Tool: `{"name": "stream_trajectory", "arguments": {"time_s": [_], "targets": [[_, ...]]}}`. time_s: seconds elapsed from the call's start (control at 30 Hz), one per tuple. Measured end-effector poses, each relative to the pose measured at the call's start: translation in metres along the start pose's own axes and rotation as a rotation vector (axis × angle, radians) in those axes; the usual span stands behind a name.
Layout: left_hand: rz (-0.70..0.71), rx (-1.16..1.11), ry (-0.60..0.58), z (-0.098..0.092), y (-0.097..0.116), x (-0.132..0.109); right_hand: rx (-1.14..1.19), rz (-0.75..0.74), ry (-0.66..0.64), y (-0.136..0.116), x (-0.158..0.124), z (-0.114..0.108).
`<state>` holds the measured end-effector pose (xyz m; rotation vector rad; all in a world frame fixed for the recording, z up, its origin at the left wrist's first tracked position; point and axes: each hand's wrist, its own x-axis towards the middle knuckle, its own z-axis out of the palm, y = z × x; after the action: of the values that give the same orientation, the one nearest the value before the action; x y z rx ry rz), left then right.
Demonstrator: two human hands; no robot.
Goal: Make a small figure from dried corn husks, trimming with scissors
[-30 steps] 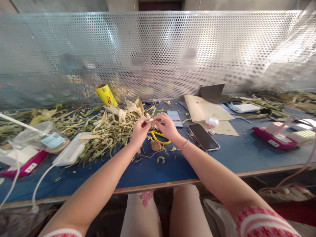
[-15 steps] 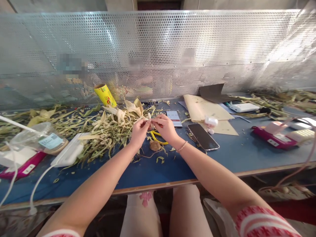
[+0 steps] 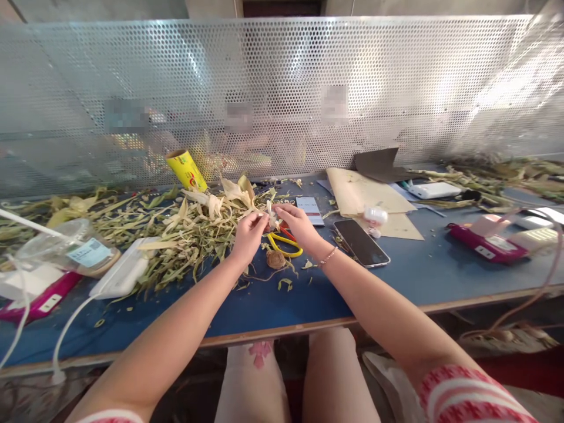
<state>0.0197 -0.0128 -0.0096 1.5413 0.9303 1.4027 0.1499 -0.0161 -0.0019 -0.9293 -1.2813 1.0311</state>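
Observation:
Over the pile of dried plant matter (image 3: 189,235), my left hand (image 3: 249,236) is closed in a pinch. A small pale plant piece (image 3: 270,208) shows between its fingertips and those of my right hand (image 3: 298,224). The right thumb and forefinger are pinched at the other side of that piece; its exact kind is too small to make out. Yellow-handled scissors (image 3: 288,252) lie just below my right hand, their blades hidden. A brown round lump (image 3: 276,259) rests beside the handles. Broad pale husks (image 3: 238,191) stick up behind my left hand.
A yellow tube (image 3: 187,170) leans by the perforated metal screen (image 3: 282,70). On the right lie a dark phone (image 3: 361,242), a tan paper sheet (image 3: 361,191) and a magenta power strip (image 3: 487,244). A lidded cup (image 3: 90,247) and white power bank (image 3: 123,271) stand left.
My right hand has drawn slightly away from my left, widening the gap between fingertips. More of the pale piece and the scissors now shows.

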Motion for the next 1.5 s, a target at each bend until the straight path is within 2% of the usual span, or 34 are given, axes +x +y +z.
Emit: {"name": "stream_trajectory", "arguments": {"time_s": [0.1,0.23,0.37,0.47,0.53,0.63,0.9,1.13,1.33,1.5], "targets": [[-0.001,0.042,-0.073,0.000,0.002,-0.001,0.097,0.032,-0.070,-0.002,-0.001,0.002],[0.003,0.070,-0.091,0.001,0.003,-0.002,0.114,-0.054,-0.036,0.000,-0.001,0.003],[-0.040,0.011,-0.062,0.002,0.002,-0.002,-0.060,-0.218,0.000,0.000,-0.001,0.000],[-0.078,-0.073,-0.034,0.003,0.001,-0.001,-0.194,-0.343,-0.034,-0.003,-0.003,-0.002],[-0.106,-0.127,-0.015,0.004,0.002,0.000,-0.220,-0.371,-0.075,-0.004,-0.004,-0.002],[-0.147,-0.176,0.003,0.004,0.006,-0.001,-0.179,-0.323,-0.106,-0.005,-0.005,-0.002],[-0.174,-0.300,-0.019,0.004,0.011,-0.002,0.141,-0.043,-0.127,0.000,-0.004,0.002],[-0.199,-0.417,-0.034,0.004,0.009,0.000,0.084,-0.057,-0.054,0.002,-0.001,0.002],[-0.173,-0.269,0.007,0.006,0.010,-0.001,0.012,-0.096,-0.002,0.006,0.000,0.001],[-0.174,-0.290,0.045,0.008,0.011,-0.002,-0.014,-0.135,0.034,0.011,0.002,0.000]]}}
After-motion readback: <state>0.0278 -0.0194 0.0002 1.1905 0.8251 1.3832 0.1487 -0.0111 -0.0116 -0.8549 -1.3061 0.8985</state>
